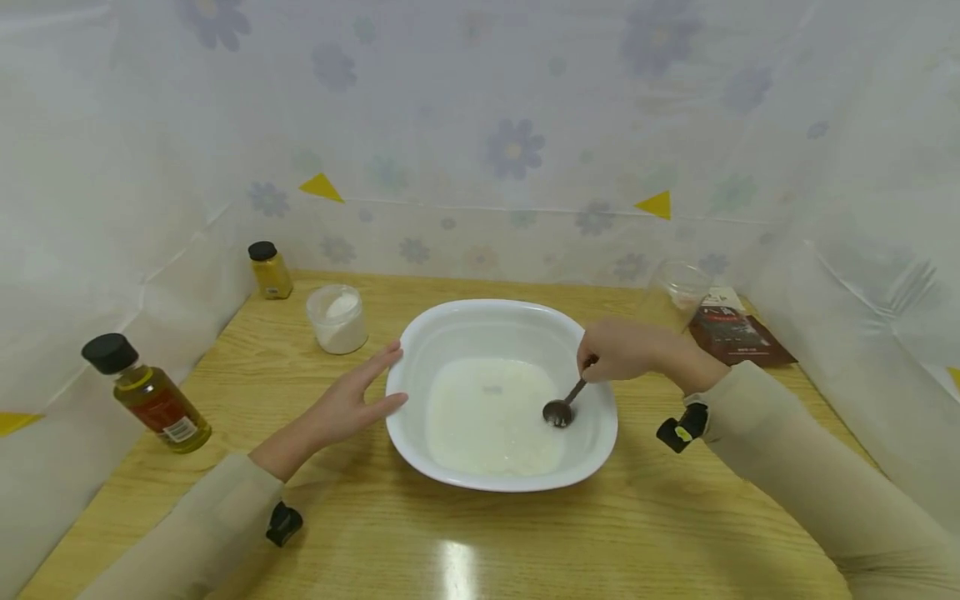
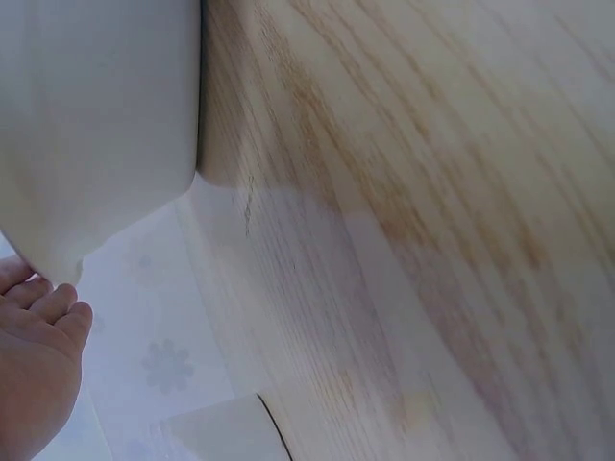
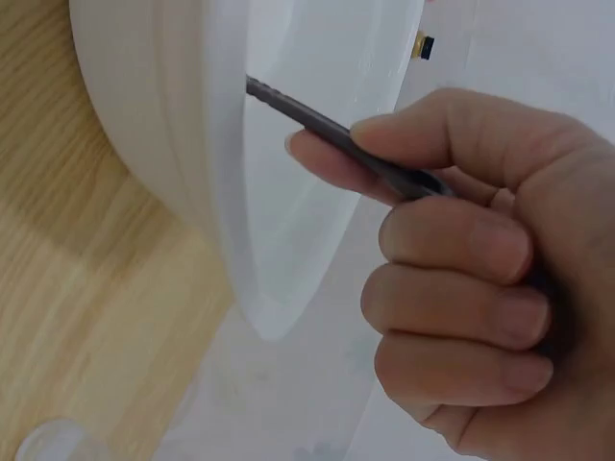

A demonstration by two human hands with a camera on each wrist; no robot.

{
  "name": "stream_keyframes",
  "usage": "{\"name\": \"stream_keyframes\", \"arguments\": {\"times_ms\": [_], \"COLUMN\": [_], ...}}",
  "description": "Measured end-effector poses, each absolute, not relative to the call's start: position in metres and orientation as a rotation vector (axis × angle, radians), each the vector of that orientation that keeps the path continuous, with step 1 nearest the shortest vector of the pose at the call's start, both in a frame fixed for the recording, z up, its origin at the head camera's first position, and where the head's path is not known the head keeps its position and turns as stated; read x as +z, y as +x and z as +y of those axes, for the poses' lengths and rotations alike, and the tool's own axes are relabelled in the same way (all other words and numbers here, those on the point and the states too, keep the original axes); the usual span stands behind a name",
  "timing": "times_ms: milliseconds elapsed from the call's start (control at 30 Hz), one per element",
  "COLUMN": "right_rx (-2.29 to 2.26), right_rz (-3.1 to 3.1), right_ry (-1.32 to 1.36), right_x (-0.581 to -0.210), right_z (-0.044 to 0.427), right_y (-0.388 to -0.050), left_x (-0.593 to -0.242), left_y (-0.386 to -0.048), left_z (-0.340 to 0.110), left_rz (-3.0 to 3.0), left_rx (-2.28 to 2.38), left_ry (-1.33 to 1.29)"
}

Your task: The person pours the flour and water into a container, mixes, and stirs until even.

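Resting the left hand on the left rim of the bowl with fingers spread wide, probably to steady it on the surface. Gripping the spoon by its handle in the right hand, likely to reach down to the white contents. Visible only from the head: those contents; close up only from the right wrist: a thumb-and-forefinger pinch.

- Left sleeve: beige, long, plain cloth.
- Right sleeve: beige, long, matching the left; creases toward the elbow.
- Left wrist unit: black, compact, angular; located at the cuff.
- Right wrist unit: black, angular; yellow-green marking.
- Left hand, right hand: bare.
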State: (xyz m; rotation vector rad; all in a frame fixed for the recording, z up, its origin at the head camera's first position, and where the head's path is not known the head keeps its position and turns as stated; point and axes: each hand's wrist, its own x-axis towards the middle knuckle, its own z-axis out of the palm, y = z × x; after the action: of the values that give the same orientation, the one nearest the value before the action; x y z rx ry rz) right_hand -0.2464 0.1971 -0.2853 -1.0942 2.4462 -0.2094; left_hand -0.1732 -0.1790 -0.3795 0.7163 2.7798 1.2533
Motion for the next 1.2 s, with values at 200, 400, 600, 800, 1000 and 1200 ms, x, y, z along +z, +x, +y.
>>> {"name": "stream_keyframes", "arguments": {"times_ms": [200, 400, 600, 800, 1000, 1200], "right_rx": [-0.445, -0.523, -0.41, -0.465, -0.426, -0.41], "right_rz": [2.185, 2.303, 2.557, 2.28, 2.378, 2.566], "right_ry": [-1.135, -1.184, -1.325, -1.451, -1.436, -1.381], "right_x": [-0.294, -0.306, -0.314, -0.315, -0.311, -0.315], "right_z": [0.174, 0.162, 0.165, 0.166, 0.177, 0.183], "right_y": [-0.229, -0.23, -0.234, -0.222, -0.225, -0.23], "left_x": [-0.38, -0.38, -0.379, -0.378, -0.377, -0.377], "left_y": [-0.174, -0.174, -0.174, -0.173, -0.173, -0.172], "left_z": [-0.179, -0.178, -0.178, -0.178, -0.178, -0.178], "left_rz": [2.787, 2.786, 2.786, 2.787, 2.789, 2.777], "left_rx": [1.245, 1.248, 1.253, 1.247, 1.237, 1.246], "left_ry": [0.722, 0.731, 0.73, 0.711, 0.703, 0.696]}}
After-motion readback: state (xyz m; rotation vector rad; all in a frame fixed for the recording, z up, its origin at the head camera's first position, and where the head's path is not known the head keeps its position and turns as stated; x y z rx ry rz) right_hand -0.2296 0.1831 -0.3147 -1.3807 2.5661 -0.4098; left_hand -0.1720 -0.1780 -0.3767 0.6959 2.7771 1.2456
